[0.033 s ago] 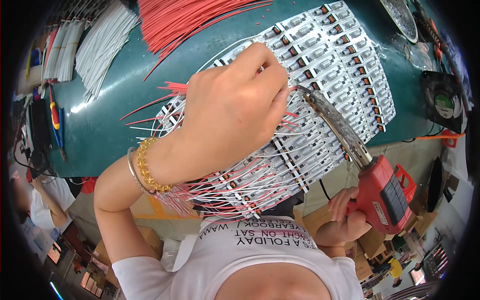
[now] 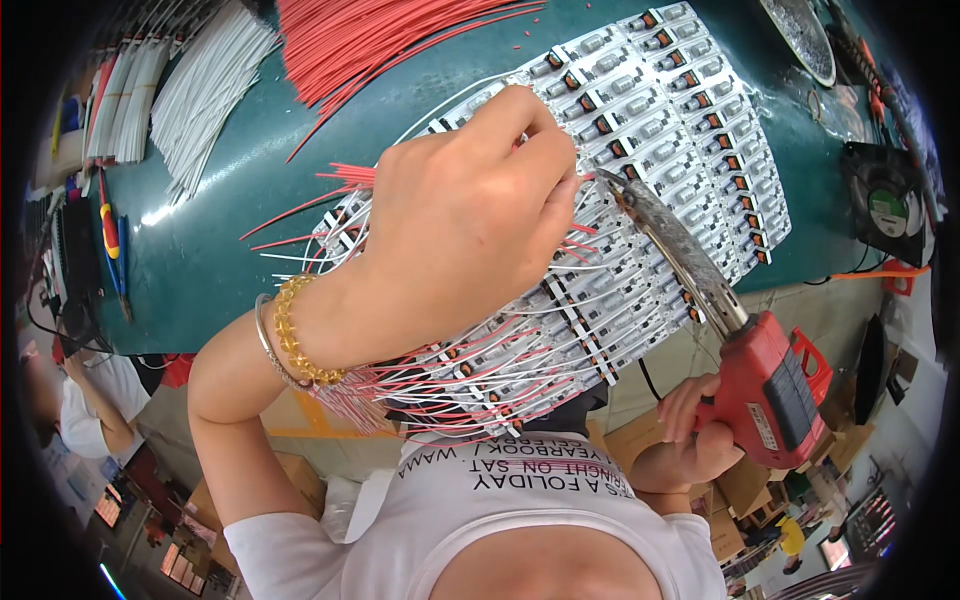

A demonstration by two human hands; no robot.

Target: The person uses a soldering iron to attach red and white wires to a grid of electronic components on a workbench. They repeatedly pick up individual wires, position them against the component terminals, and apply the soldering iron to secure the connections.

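My left hand [image 2: 470, 215] reaches over a panel of small circuit boards [image 2: 650, 95], its fingers closed in a pinch. A short red wire end [image 2: 587, 176] pokes out at its fingertips; the rest of what it holds is mostly hidden. My right hand [image 2: 695, 440] is wrapped round the grip of a red and black soldering gun [image 2: 765, 390]. The gun's metal tip [image 2: 612, 185] meets the board right beside that wire end. Many red and white wires [image 2: 480, 370] trail from the near rows of boards toward me.
A pile of loose red wires [image 2: 370, 40] lies at the back, with white wires [image 2: 210, 95] to its left. Screwdrivers [image 2: 112, 240] rest at far left. A metal tray [image 2: 803, 40] and a black fan [image 2: 885, 205] stand at right. Another person [image 2: 100, 400] sits at left.
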